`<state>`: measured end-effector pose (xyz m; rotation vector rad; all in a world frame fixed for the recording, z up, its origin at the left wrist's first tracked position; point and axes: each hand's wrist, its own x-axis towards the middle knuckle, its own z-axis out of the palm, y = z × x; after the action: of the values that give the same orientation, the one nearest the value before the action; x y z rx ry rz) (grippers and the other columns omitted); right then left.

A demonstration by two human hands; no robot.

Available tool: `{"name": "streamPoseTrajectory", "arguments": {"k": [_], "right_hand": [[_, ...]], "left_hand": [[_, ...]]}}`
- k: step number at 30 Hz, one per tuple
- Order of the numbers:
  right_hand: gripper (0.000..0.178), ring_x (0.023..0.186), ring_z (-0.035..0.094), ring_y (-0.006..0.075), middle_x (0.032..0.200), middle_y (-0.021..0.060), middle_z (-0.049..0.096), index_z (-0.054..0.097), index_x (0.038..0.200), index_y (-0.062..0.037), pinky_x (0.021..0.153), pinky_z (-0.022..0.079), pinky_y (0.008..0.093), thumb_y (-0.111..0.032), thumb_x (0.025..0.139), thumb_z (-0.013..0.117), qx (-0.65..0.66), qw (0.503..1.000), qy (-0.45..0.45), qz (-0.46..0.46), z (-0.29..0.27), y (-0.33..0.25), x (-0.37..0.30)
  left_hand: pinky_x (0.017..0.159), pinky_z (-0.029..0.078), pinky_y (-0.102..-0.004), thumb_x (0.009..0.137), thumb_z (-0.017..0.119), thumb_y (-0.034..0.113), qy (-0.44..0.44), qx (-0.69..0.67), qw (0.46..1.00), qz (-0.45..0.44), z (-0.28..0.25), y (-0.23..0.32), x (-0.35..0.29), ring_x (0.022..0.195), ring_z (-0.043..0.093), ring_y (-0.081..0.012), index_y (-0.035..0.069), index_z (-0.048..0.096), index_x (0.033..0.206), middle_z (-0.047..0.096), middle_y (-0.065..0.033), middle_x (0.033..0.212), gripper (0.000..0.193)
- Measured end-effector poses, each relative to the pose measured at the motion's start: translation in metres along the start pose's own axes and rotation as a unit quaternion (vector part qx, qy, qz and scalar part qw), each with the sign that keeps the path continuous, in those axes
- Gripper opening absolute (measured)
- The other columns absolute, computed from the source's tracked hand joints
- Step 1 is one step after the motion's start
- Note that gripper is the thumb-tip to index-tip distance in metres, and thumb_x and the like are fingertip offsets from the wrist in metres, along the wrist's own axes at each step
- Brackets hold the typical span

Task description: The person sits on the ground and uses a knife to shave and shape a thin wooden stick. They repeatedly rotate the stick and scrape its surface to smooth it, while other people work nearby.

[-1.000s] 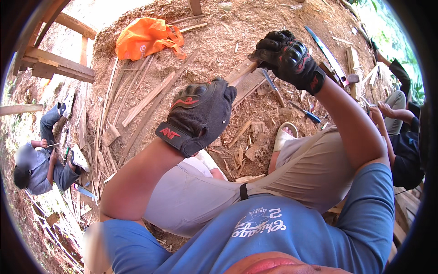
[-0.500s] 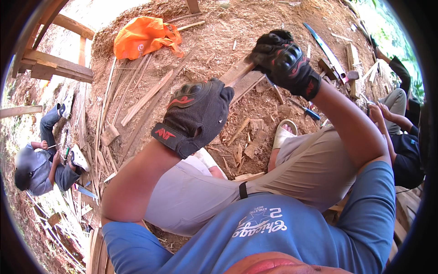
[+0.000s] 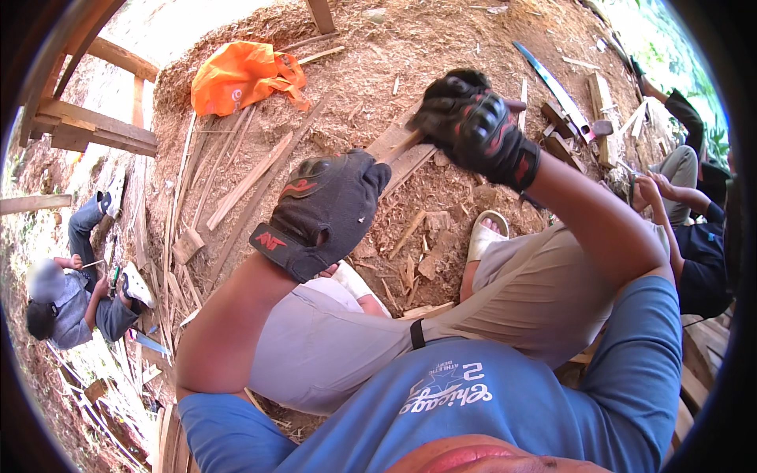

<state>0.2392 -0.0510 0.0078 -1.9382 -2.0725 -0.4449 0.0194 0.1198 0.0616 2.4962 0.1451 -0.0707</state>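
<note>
A short strip of wood (image 3: 400, 147) spans the gap between my two gloved hands, above the ground. My left hand (image 3: 327, 201), in a black glove with red marks, is closed round the strip's near end. Farther along the strip, to the right, my right hand (image 3: 471, 122) is wrapped round it in a matching glove, slightly blurred. A short brownish end (image 3: 516, 105) sticks out past that hand; whether it belongs to the strip I cannot tell. Below the strip, a wider board (image 3: 406, 167) is partly covered by my hands.
A handsaw (image 3: 552, 87) lies at the far right beside a hammer (image 3: 602, 128) and wood blocks. An orange bag (image 3: 240, 77) and long wood strips (image 3: 252, 177) lie to the left. One person (image 3: 63, 296) sits at left, another (image 3: 694, 252) at right.
My right hand has moved down and left, closer to my left hand. The left hand has shifted slightly down and left, and the wood strip tilts less steeply.
</note>
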Motion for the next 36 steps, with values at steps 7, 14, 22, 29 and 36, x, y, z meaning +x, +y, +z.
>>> {"name": "streamPoseTrajectory", "arguments": {"k": [7,14,22,29,36], "right_hand": [[0.020,0.097,0.064,0.0199,0.091,-0.0055,0.070,0.074,0.103,-0.0264,0.094,0.044,0.0415,-0.040,0.090,0.072,0.006,0.999,0.039,-0.021,0.002,0.050,-0.007],[0.008,0.092,0.065,0.0171,0.088,-0.0025,0.068,0.071,0.090,-0.0231,0.089,0.049,0.0389,-0.017,0.092,0.066,0.093,0.993,0.077,-0.001,0.030,0.012,-0.001],[0.025,0.086,0.066,0.0210,0.090,-0.0022,0.069,0.074,0.103,-0.0223,0.082,0.051,0.0411,-0.044,0.091,0.073,-0.027,0.998,0.060,-0.016,0.005,0.069,-0.021],[0.008,0.091,0.065,0.0180,0.092,-0.0025,0.068,0.071,0.099,-0.0270,0.088,0.050,0.0388,-0.031,0.092,0.069,0.088,0.993,0.072,-0.038,0.014,0.016,0.003],[0.014,0.097,0.065,0.0193,0.093,-0.0037,0.069,0.074,0.101,-0.0272,0.092,0.048,0.0386,-0.036,0.090,0.075,0.003,0.999,0.040,0.009,-0.008,0.066,-0.025]], "left_hand": [[0.062,0.048,-0.0494,0.109,0.051,0.024,0.056,0.056,0.997,0.007,0.000,-0.002,0.001,0.070,0.064,-0.0397,0.006,0.061,0.092,0.063,-0.0182,0.076,0.027],[0.066,0.053,-0.0556,0.103,0.055,0.029,0.008,0.137,0.991,-0.009,0.009,0.011,0.012,0.075,0.070,-0.0433,0.006,0.064,0.095,0.070,-0.0201,0.076,0.025],[0.063,0.050,-0.0515,0.110,0.050,0.030,0.039,0.127,0.991,-0.022,0.005,-0.002,0.003,0.070,0.065,-0.0411,0.007,0.061,0.093,0.064,-0.0190,0.075,0.031],[0.061,0.048,-0.0502,0.109,0.050,0.031,0.022,0.122,0.992,-0.009,0.023,0.004,0.009,0.067,0.064,-0.0391,0.007,0.061,0.097,0.064,-0.0185,0.074,0.029],[0.072,0.051,-0.0458,0.103,0.050,0.015,-0.012,0.038,0.998,-0.042,0.000,-0.004,0.006,0.083,0.067,-0.0368,0.005,0.061,0.095,0.064,-0.0146,0.085,0.017]]}}
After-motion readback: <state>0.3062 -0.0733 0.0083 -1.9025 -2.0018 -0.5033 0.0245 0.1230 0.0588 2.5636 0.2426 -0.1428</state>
